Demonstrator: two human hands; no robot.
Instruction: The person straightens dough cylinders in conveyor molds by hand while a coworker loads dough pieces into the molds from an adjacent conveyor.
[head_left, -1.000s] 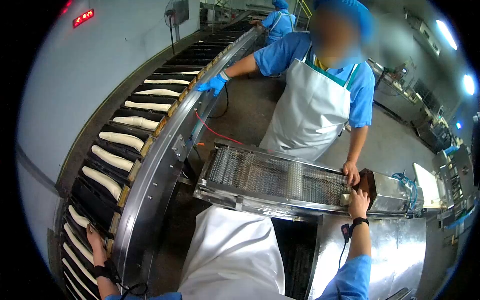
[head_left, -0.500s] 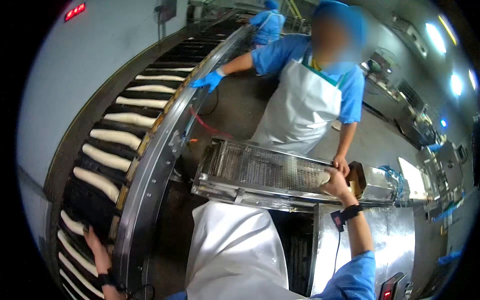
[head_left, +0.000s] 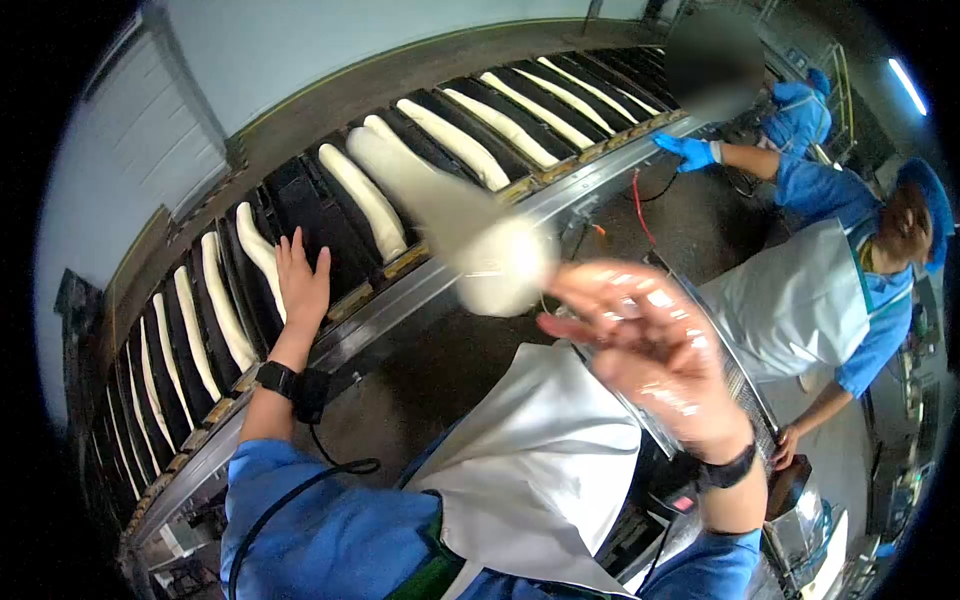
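Observation:
My left hand (head_left: 303,282) lies with its fingers outstretched at a black tray slot, beside a long white dough strip (head_left: 260,250); I cannot tell whether it presses on the strip. A stretched piece of white dough (head_left: 508,262), smeared by motion, hangs in the air over the conveyor's near rail, reaching toward a tray. Just right of its thick end is my right hand (head_left: 650,345), wet and shiny, its fingers apart and curved. No grip on the dough shows there. Wristbands sit on both my wrists.
The conveyor of black trays (head_left: 300,200) curves across the view, with several dough strips in its slots. Its metal rail (head_left: 400,305) runs along my side. A co-worker in a white apron (head_left: 785,300) stands at the right, one blue glove (head_left: 685,152) at the rail. Another person (head_left: 800,112) is farther back.
My view has swung toward the conveyor. My right hand has left the metal mesh machine, and a dough piece now flies off ahead of it. My left hand remains at the trays.

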